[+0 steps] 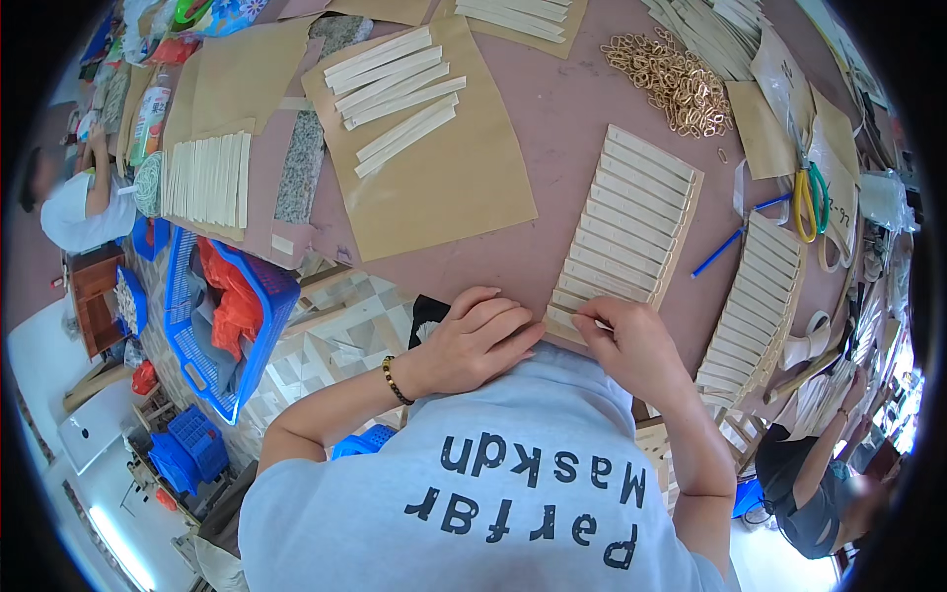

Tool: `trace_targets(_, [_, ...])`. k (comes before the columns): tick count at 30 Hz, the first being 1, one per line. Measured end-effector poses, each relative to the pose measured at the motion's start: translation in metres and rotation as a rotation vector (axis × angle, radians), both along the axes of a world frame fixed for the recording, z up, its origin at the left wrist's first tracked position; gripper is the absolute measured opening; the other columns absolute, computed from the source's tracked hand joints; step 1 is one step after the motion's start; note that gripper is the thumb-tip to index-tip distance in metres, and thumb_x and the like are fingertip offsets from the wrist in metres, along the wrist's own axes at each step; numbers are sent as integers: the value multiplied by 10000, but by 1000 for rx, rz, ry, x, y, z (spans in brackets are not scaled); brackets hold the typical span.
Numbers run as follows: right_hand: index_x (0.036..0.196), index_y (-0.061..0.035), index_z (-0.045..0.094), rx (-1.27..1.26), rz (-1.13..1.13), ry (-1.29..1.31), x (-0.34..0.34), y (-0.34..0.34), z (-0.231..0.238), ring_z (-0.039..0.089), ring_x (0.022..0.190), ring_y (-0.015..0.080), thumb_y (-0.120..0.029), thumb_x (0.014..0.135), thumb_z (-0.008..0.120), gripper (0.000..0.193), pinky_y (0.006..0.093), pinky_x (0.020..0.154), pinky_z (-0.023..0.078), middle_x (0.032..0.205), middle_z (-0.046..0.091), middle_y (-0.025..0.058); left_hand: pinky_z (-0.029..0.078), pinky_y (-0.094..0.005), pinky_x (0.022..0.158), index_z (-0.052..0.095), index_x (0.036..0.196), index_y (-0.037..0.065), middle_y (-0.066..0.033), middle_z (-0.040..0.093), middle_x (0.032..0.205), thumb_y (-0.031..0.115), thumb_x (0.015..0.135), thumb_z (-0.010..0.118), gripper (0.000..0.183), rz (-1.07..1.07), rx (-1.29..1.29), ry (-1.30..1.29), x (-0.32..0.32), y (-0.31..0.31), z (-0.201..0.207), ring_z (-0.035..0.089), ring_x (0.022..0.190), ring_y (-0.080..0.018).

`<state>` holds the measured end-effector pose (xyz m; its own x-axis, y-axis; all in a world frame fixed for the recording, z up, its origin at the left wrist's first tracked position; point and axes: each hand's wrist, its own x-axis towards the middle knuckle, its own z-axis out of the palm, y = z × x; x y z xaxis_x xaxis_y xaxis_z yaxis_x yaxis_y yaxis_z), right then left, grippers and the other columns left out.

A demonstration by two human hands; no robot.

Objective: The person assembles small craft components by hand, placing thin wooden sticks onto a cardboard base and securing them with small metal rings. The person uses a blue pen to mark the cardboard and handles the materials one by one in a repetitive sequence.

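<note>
Directly before me lies a board (626,232) with pale flat strips side by side across it. Small gold-coloured pieces line its right edge. My right hand (636,345) is over the board's near end, its thumb and fingers pinched together at the nearest strips; whatever lies between the fingertips is too small to make out. My left hand (478,340) is at the table's near edge by the board's near left corner. Its fingers are bent and pressed together, the thumb is hidden, and anything under them is out of sight.
A pile of gold metal rings (671,84) lies beyond the board. To the right are a second board of strips (752,311), a blue pen (718,252) and scissors (811,197). Brown paper (424,202) bearing loose strips lies left. Blue basket (232,326) stands lower left. Co-workers are at both sides.
</note>
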<state>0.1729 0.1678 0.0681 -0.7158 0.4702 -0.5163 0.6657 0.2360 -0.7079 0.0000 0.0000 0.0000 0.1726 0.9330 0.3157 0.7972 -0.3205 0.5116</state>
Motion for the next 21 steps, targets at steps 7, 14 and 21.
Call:
trace_targets(7, [876,29,672,-28,-48,17,-3,-8,-4,648,690,398,-136,884,614,175,441,653,514,744,662,221,380,-439,1028,691,1131,76,-55,584,1257,191,757,771,400,-27,21,28,-6,-1,2,496,1183,-221])
trace_targets(14, [896,31,671,-45,-46,-21,-4,-4,-1,653,684,387,-132,882,611,174,430,648,518,759,668,227,375,-430,1044,679,1124,53,-40,617,1311,176,817,741,337,-70,3,32,-5,3,2,484,1265,-229])
trace_targets(21, [967,26,654,-97,-179,-34,29,0,8,677,664,322,-112,878,647,165,368,637,530,789,686,191,378,-425,1045,676,1131,42,-47,624,1298,155,832,715,322,-69,-28,60,-3,4,8,496,1244,-224])
